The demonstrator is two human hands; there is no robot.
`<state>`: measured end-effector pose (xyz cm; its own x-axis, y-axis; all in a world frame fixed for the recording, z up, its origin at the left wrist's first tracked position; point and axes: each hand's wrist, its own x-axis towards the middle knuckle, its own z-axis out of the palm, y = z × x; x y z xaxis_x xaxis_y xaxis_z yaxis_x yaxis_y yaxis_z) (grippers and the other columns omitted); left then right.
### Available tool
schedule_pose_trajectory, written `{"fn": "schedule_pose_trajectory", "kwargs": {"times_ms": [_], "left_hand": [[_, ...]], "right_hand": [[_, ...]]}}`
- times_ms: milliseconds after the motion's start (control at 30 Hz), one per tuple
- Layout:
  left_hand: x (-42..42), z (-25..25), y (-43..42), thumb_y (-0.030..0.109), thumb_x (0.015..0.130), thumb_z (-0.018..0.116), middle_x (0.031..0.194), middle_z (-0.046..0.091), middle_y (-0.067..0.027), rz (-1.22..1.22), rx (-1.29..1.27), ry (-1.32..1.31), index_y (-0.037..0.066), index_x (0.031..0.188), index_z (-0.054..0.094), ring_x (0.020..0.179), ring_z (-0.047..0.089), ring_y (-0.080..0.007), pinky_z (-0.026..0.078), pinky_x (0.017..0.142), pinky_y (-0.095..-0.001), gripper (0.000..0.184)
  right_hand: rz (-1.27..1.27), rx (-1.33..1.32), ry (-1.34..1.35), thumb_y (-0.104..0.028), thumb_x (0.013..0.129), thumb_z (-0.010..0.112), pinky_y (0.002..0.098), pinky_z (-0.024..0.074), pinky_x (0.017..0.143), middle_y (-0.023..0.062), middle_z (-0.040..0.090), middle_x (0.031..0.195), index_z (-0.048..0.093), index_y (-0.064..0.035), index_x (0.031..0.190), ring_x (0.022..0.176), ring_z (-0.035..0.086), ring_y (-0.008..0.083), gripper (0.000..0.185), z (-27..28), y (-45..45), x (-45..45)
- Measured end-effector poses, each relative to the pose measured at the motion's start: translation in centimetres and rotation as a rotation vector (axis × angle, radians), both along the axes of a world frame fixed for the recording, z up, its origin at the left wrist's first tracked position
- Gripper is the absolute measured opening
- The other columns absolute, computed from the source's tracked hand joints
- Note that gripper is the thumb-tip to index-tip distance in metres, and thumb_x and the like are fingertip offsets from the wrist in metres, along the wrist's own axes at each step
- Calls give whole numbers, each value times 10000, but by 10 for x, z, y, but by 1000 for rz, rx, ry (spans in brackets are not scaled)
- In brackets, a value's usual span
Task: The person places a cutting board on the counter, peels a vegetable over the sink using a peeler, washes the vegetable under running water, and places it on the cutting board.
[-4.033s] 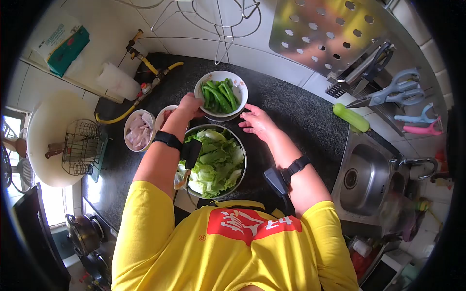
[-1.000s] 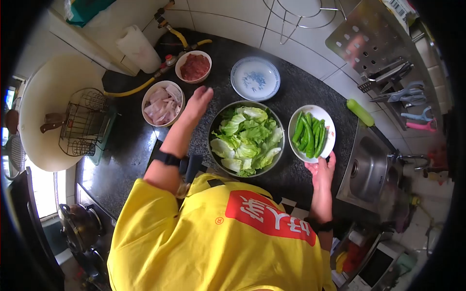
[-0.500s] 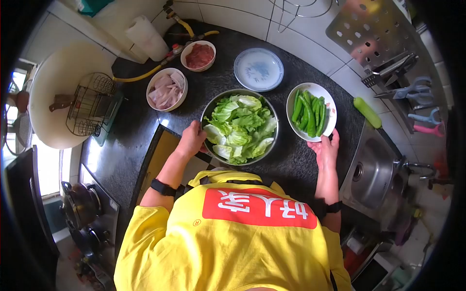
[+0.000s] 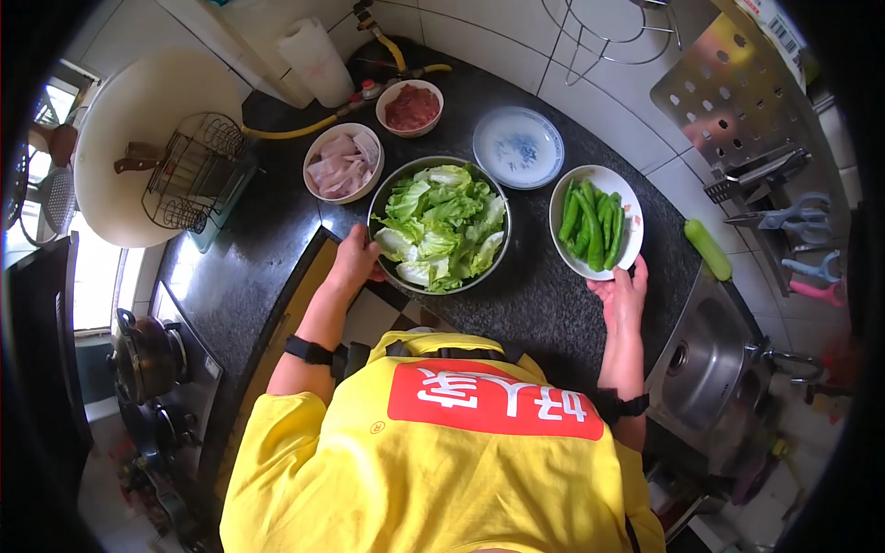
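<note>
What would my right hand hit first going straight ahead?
The white bowl of green peppers: your right hand touches its near rim. Exact depth there is unclear.

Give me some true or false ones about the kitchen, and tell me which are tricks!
The left hand holds the pan's edge. True.
The peppers are in the pan. False: they are in a white bowl.
The right hand holds scissors. False: it holds the white bowl.
The red meat is in a small bowl. True.
The lettuce is in the sink. False: it is in the pan.
</note>
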<state>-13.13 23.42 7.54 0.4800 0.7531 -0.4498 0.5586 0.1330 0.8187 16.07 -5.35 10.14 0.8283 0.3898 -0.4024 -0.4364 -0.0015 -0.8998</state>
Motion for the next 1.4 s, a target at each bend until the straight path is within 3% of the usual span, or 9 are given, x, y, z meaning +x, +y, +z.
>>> {"fn": "schedule_pose_trajectory", "kwargs": {"times_ms": [367,467,533,600,900,1000,1067,1200,1400], "left_hand": [[14,19,3,96,857,420,748,574,-148,-42,-100,15,-25,942,439,495,605,-226,508,412,-291,149],[25,66,9,214,865,493,727,596,-217,-341,310,453,-51,888,520,552,609,-330,499,484,-383,268],[44,82,17,240,856,509,720,582,-239,-405,844,361,-25,884,538,645,585,-384,472,580,-431,267],[88,100,28,229,838,524,745,575,-251,-542,886,105,-22,849,547,714,565,-403,446,638,-461,253],[302,27,78,100,757,505,901,637,-187,-1062,680,767,-27,877,641,835,628,-316,494,716,-416,222],[321,-15,89,99,759,517,812,648,-176,-1135,911,616,-56,826,645,693,647,-301,514,598,-411,212],[325,16,66,163,756,538,943,634,-176,-991,653,764,-3,934,645,884,624,-279,498,763,-381,266],[333,22,39,24,736,528,762,636,-224,-854,426,679,-113,865,612,622,652,-269,528,568,-349,206],[327,-3,20,90,745,559,1008,610,-203,-1128,596,405,-53,1140,502,905,621,-266,508,735,-329,424]], "right_hand": [[-122,-36,40,-74,854,442,324,533,542,175,563,994,259,-110,1283,660,621,229,468,-21,-39,-7],[-122,-44,34,-45,839,428,307,529,508,183,563,966,253,-93,1290,617,611,214,486,-27,-48,-9],[-148,-89,29,-47,841,429,295,527,494,174,568,946,260,-89,1290,609,608,207,482,-26,-53,-14],[-176,-97,46,-49,843,431,294,527,492,171,568,944,259,-89,1293,607,607,207,483,-30,-62,-19],[-322,-58,-2,-58,844,448,282,521,494,131,558,956,284,-90,1275,640,590,173,463,-26,-96,-46],[-387,-117,-8,-47,837,448,273,519,484,119,559,955,300,-86,1265,648,587,160,454,-23,-113,-53],[-429,-113,-18,-41,832,448,266,523,484,117,561,965,307,-89,1262,659,593,157,455,-25,-121,-59],[-468,-169,23,-45,831,451,266,537,495,116,566,993,307,-100,1265,697,611,168,460,-24,-136,-62],[-446,-170,21,-72,842,450,271,525,495,122,565,994,289,-108,1277,685,609,172,466,-29,-141,-56]]}}
